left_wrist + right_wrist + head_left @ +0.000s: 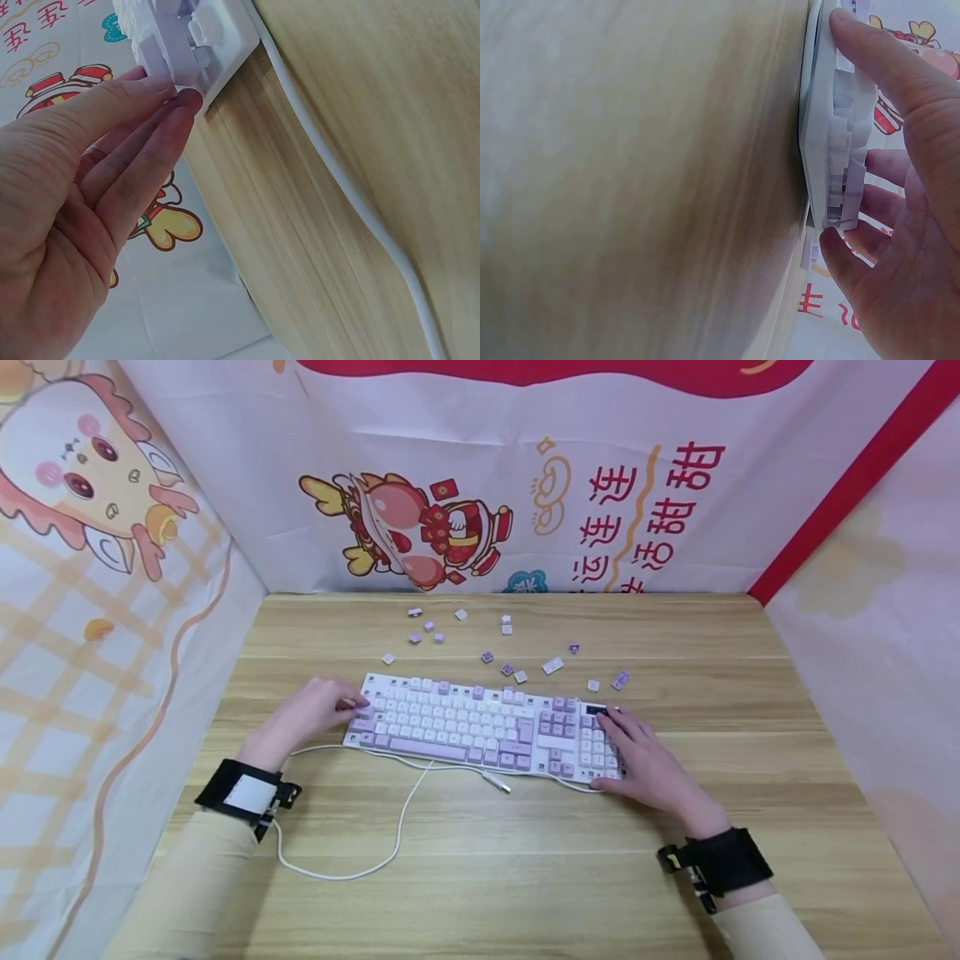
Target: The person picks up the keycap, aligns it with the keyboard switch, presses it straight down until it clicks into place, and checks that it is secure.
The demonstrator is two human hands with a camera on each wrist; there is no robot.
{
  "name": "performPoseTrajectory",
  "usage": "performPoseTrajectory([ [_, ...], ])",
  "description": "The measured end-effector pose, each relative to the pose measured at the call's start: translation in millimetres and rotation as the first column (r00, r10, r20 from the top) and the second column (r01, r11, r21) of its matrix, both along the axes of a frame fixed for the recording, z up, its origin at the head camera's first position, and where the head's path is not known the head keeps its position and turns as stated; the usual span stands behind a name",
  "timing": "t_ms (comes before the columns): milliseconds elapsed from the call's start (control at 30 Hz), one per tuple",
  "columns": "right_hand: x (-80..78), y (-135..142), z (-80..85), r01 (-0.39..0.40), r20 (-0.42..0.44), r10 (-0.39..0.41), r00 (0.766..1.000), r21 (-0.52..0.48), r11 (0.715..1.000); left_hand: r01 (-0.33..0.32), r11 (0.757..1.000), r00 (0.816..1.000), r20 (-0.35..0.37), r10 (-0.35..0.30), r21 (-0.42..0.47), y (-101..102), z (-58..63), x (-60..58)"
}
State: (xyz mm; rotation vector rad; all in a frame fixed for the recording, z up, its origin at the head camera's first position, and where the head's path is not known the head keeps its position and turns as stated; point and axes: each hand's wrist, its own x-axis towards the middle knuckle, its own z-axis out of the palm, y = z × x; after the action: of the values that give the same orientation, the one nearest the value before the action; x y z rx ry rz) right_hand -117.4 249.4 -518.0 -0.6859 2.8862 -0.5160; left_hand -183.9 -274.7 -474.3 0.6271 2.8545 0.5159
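At the left of the frame, the person's left grip (313, 708) has thumb and fingertips pinching a lavender key (363, 713) at the left end of the keyboard (457, 720), which lies across the middle of the desk (525, 877). The left wrist view shows a bare switch (202, 28) right beside that key. Whether the key is being seated or lifted I cannot tell; either way, I'd keep it level and move it straight, with even force on both ends, since a tilt could strain what is underneath. At the right end, the right grip (637, 756) spans the number pad, thumb at the near edge and fingers bent over the far side. That looks like a good brace, best kept firm without leaning on the keys.

Of the rest, a white cable (333, 878) loops from beside the left wrist at lower left and runs along the keyboard's near edge, where a sleeve or wrist strap (243, 791) could snag it. Its plug (497, 782) lies just below centre. Loose keys (487, 657) are scattered beyond the keyboard, from upper centre rightwards, so reaching for one means crossing the board.
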Motion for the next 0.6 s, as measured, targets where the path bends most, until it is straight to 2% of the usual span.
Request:
performPoseTrajectory([
  [367,-0.3,0,-0.1,-0.006,-0.002,0.006,1.0,-0.01,1.0,0.003,1.0,0.999,0.043,-0.004,0.017,0,4.8,0.8],
  [600,-0.8,1,-0.2,-0.002,0.0,0.002,1.0,-0.005,1.0,0.0,1.0,0.995,0.098,-0.001,0.007,1,11.1,0.6],
])
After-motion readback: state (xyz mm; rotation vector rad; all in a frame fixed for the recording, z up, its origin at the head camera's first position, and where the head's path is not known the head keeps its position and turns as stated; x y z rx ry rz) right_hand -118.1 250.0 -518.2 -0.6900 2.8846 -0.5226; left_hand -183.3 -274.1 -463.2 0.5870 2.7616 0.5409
